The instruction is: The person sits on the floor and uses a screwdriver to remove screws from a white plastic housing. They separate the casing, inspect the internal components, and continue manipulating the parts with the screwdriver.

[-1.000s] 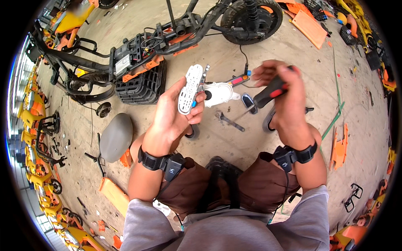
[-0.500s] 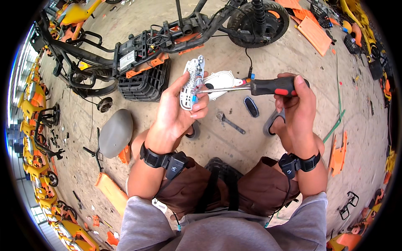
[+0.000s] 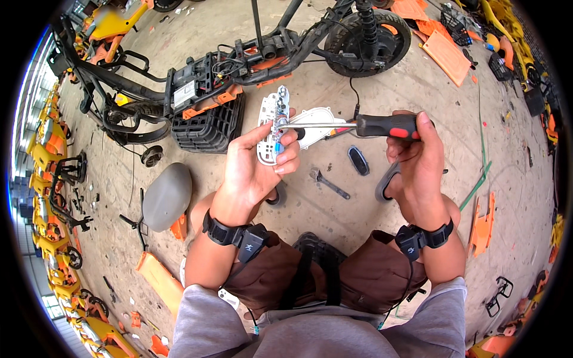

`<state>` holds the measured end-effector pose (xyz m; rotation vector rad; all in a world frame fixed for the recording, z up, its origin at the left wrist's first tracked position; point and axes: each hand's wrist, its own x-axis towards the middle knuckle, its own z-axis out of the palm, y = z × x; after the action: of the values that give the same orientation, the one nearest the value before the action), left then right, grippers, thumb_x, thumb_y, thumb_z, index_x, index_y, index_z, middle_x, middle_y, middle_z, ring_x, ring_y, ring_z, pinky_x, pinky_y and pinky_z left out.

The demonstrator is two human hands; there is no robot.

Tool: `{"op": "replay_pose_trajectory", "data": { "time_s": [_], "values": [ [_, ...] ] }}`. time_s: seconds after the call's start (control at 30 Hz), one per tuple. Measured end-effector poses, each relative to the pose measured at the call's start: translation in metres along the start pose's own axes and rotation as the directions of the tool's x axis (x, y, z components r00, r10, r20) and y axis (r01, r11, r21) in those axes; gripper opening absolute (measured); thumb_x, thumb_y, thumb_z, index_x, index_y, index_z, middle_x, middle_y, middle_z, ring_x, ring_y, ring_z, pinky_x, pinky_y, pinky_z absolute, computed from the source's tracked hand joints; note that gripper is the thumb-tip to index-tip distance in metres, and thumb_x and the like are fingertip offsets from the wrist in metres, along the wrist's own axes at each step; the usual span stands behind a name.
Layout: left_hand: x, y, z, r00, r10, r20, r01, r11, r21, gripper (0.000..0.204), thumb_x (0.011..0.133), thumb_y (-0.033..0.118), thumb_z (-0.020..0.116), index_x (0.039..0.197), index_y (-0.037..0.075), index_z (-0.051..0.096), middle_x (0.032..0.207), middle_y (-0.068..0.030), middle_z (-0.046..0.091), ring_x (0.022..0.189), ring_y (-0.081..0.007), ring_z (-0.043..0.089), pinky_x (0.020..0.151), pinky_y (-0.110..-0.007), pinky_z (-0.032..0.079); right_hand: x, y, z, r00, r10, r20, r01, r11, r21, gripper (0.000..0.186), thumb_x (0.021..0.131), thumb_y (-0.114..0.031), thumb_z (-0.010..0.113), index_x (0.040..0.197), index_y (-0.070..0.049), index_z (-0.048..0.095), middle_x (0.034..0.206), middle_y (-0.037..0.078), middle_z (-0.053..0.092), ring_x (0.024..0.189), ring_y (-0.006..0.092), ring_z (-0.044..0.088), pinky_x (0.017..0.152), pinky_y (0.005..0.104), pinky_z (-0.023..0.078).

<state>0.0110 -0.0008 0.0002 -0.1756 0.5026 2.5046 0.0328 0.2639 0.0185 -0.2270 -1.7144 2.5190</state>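
My left hand (image 3: 253, 158) grips a white plastic panel (image 3: 267, 142) with many small openings and wires or electronic parts along its right side, a blue bit among them. From the other side, my right hand (image 3: 419, 143) holds a screwdriver (image 3: 388, 126) by its black and red handle, thumb along the end. The shaft lies nearly level and its tip meets the panel's right side beside my left fingers; what exactly it touches is too small to tell. Beyond the shaft, a white rounded cover (image 3: 316, 122) lies on the floor.
An adjustable wrench (image 3: 330, 184) and a dark oval part (image 3: 358, 160) lie between my feet. Ahead stands a stripped scooter frame (image 3: 239, 74) with a black crate (image 3: 209, 126). A grey seat (image 3: 168, 197) is at left, orange panels (image 3: 446, 58) at far right.
The panel has turned slightly more upright in my left hand. The screwdriver has shifted a little left and still reaches the panel. The whole view has tilted slightly.
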Motion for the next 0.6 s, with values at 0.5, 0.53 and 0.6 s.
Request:
{"op": "replay_pose_trajectory", "data": {
  "time_s": [0.5, 0.53, 0.6],
  "values": [
    [-0.001, 0.0003, -0.0022, 1.0, 0.028, -0.014, -0.028, 1.0, -0.004, 0.035, 0.104, 0.019, 0.037, 0.132, 0.0, 0.045, 0.087, -0.007, 0.048, 0.067, -0.0156, 0.04, 0.058, -0.029, 0.034, -0.0008, 0.0021, 0.003, 1.0, 0.01, 0.02, -0.01, 1.0, -0.008, 0.044, 0.1, -0.037, 0.052, 0.108, 0.005, 0.063, 0.083, 0.011, 0.068, 0.063, 0.0134, 0.059, 0.057, 0.0274, 0.048],
    [-0.0005, 0.0001, -0.0024, 0.999, 0.03, -0.014, -0.03, 1.0, 0.0, 0.035, 0.104, 0.019, 0.037, 0.132, 0.0, 0.045, 0.087, -0.0069, 0.048, 0.067, -0.0156, 0.04, 0.058, -0.029, 0.034, -0.0009, 0.0019, 0.003, 1.0, 0.011, 0.023, -0.011, 1.0, -0.008, 0.044, 0.1, -0.036, 0.052, 0.108, 0.005, 0.063, 0.083, 0.011, 0.068, 0.064, 0.0133, 0.059, 0.057, 0.0273, 0.048],
    [-0.0008, 0.0013, -0.0029, 0.999, 0.038, -0.019, -0.038, 0.999, 0.014, 0.035, 0.104, 0.02, 0.037, 0.132, 0.001, 0.046, 0.087, -0.0068, 0.048, 0.067, -0.0154, 0.04, 0.057, -0.028, 0.034, -0.0013, 0.002, 0.0041, 1.0, 0.009, 0.022, -0.009, 1.0, -0.011, 0.043, 0.101, -0.036, 0.051, 0.108, 0.005, 0.063, 0.084, 0.012, 0.068, 0.064, 0.0134, 0.058, 0.057, 0.0272, 0.048]
  ]
}}
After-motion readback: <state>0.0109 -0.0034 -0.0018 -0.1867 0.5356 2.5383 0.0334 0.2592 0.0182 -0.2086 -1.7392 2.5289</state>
